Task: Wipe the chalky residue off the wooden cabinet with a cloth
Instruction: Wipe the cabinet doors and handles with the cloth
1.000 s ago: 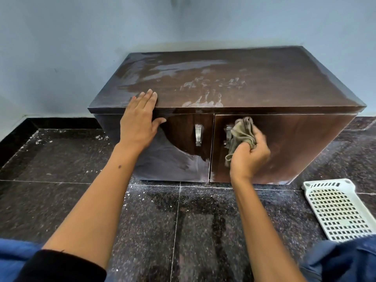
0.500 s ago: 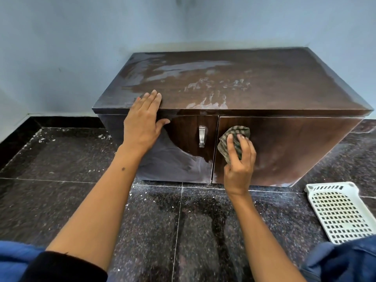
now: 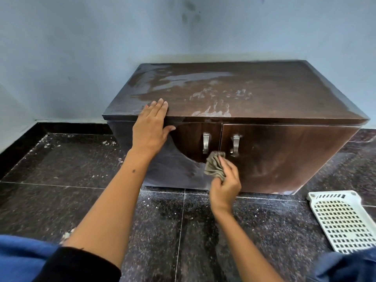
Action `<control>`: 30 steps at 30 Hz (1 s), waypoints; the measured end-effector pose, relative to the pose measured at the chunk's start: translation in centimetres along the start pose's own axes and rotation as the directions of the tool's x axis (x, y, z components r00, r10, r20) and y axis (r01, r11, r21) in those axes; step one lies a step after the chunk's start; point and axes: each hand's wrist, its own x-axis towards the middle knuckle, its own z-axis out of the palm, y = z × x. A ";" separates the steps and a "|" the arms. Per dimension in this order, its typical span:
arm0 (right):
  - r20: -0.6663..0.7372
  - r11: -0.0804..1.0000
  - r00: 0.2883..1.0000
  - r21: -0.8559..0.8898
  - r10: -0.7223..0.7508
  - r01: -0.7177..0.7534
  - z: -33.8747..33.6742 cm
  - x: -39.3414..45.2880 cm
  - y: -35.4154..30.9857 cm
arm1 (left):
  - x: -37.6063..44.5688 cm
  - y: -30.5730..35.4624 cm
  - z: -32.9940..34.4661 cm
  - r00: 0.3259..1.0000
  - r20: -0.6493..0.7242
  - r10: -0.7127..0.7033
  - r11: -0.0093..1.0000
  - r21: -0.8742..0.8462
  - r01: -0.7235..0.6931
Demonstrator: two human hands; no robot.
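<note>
**Chalk-grey film left on the left door**

Brown cabinet (image 3: 264,102) stands against the wall. The left hand (image 3: 150,129) lies flat, fingers straight, on its top front edge, likely to brace. The right hand (image 3: 224,185) grips a bunched cloth (image 3: 214,165) low against the doors' seam, beside the residue (image 3: 175,167). A white basket (image 3: 343,222) on the floor looks empty; both doors are closed.

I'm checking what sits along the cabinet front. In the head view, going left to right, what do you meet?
Left hand resting flat on the cabinet's top edge → left door handle → cloth held by the right hand → right door handle → white perforated basket on the floor.
</note>
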 end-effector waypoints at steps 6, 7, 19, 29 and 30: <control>-0.034 0.814 0.814 0.012 -0.580 0.580 2.8 2.4 -5.2 | 0.4 -0.8 -0.3 0.999 0.037 0.036 0.999 -0.028 -0.035; -0.010 0.791 0.791 -0.032 -0.612 0.611 3.2 3.0 -5.1 | 0.3 -1.0 -0.4 0.999 0.029 0.035 0.999 -0.037 -0.034; 0.449 0.274 0.480 -0.450 -0.753 0.850 9.5 0.6 -0.6 | -2.4 -7.9 -1.4 0.967 -0.044 -0.251 0.968 -0.036 0.250; 0.363 0.520 0.690 -0.466 -0.626 0.716 11.1 0.0 -1.8 | -2.3 -8.2 -0.8 0.939 -0.079 -0.334 0.931 -0.181 0.316; 0.412 0.476 0.659 -0.466 -0.630 0.746 11.3 -0.2 -1.5 | -2.3 -8.2 -0.9 0.940 -0.082 -0.332 0.933 -0.178 0.314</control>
